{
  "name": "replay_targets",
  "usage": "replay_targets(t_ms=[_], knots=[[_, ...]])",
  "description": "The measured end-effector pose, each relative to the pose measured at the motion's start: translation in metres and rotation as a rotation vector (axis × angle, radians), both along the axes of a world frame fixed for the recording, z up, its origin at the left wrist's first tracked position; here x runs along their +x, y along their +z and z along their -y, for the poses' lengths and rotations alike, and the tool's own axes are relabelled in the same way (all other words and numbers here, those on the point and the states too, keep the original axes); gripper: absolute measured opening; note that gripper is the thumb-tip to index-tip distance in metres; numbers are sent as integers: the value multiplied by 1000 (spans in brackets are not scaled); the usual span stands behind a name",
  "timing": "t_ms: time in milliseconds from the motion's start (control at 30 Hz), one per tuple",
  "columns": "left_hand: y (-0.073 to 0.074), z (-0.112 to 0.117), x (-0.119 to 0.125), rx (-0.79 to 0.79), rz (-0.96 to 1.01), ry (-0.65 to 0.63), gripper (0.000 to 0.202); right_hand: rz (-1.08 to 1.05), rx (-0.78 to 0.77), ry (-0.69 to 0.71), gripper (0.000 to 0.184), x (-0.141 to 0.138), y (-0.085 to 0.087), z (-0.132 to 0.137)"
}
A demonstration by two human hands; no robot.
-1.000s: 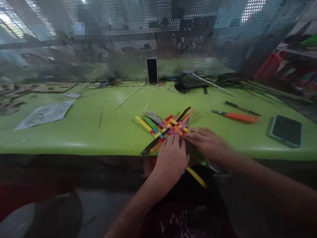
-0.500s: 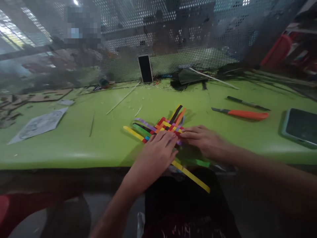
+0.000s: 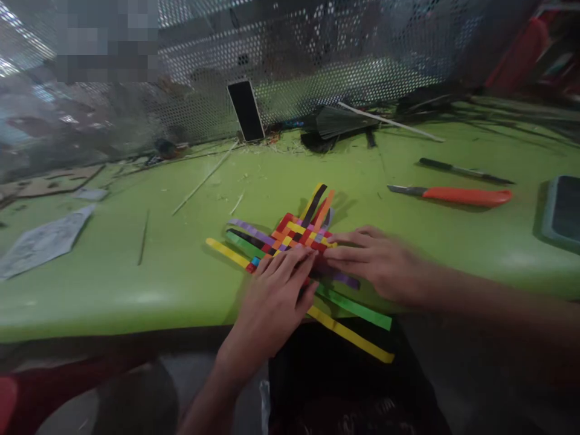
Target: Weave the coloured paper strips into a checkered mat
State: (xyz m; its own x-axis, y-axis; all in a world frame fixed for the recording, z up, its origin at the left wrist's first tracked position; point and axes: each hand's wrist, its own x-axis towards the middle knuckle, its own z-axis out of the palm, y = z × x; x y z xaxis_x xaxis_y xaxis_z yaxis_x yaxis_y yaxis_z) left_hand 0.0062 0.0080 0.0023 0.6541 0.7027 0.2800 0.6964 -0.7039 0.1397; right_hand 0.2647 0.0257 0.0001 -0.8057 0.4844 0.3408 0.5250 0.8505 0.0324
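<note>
A woven mat (image 3: 296, 228) of multicoloured flat strips lies near the front edge of the green tabletop (image 3: 190, 272), partly covered by both hands. The left hand (image 3: 276, 290) rests palm-down over its near side, fingers close together and thumb apart; whether its grip is clamped on a strip cannot be told. The right hand (image 3: 376, 260) touches the mat's right edge with its fingertips, and whether that grip pinches anything is also unclear. Below the hands, a green strip (image 3: 357, 307) and a yellow strip (image 3: 351, 334) stick out toward the person, the yellow one passing over the front edge.

To the right lie an orange-handled knife (image 3: 466, 196) and, just beyond it, a slim black-handled knife (image 3: 466, 171). A smartphone (image 3: 246, 112) leans upright against the perforated screen (image 3: 344, 66) at the back. A printed sheet (image 3: 48, 238) lies at the left.
</note>
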Motion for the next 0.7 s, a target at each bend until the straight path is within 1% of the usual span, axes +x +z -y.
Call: replay_targets(t_ms=[100,200,300,433,500,600,667,700], knots=[[-1,0,-1,-53,37,20,42,5,2,7,43,0,0,0],[-1,1,0,-65,65,40,42,24,-7,1,46,0,3,-5],[4,5,5,-84,50,81,41,23,-42,42,45,0,11,-16],[14,14,19,-129,30,144,37,21,-75,71,37,-4,24,-30],[15,18,24,-121,58,164,38,-18,-167,86,31,-8,29,-35],[14,22,25,-101,77,182,38,-88,-350,137,24,-18,36,-42],[13,23,22,-111,81,171,38,-89,-453,125,19,-26,40,-48],[13,23,20,-119,88,162,37,-84,-496,93,15,-30,42,-51]])
